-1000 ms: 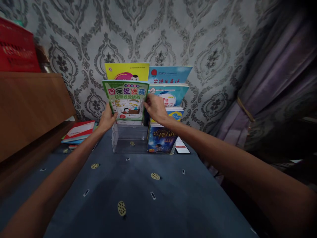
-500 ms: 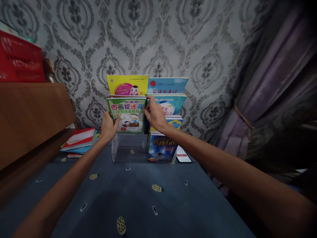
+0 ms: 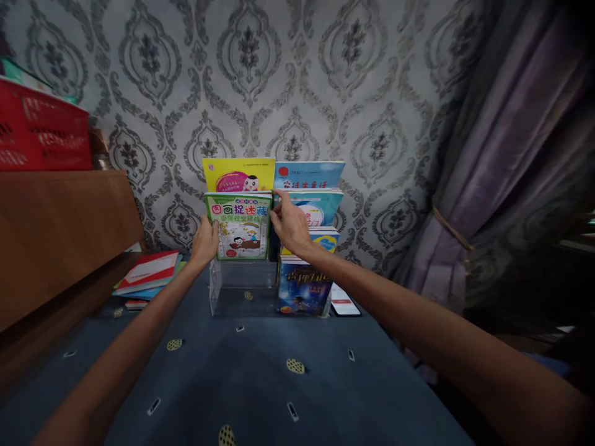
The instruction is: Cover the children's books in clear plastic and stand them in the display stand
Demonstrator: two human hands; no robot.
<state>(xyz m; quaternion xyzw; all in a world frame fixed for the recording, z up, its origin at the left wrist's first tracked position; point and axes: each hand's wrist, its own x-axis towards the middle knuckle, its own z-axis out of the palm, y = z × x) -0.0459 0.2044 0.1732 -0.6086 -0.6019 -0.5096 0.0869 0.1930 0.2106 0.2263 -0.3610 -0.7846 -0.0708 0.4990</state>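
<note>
Seated deeper in clear rack (image 3: pixel 242 290) than earlier, green book (image 3: pixel 242 228) is being pinched: left hand (image 3: pixel 204 240) at 9 o'clock, right hand (image 3: pixel 289 224) at 2 o'clock.

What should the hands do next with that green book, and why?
Probably ease it down and let go: the green book already stands upright in the clear rack, with the left hand and right hand holding its side edges.

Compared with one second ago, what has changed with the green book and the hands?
The green book has sunk a little and gone back into the clear rack. The left hand and right hand still hold its side edges. The other books and the red stack stayed put.
</note>
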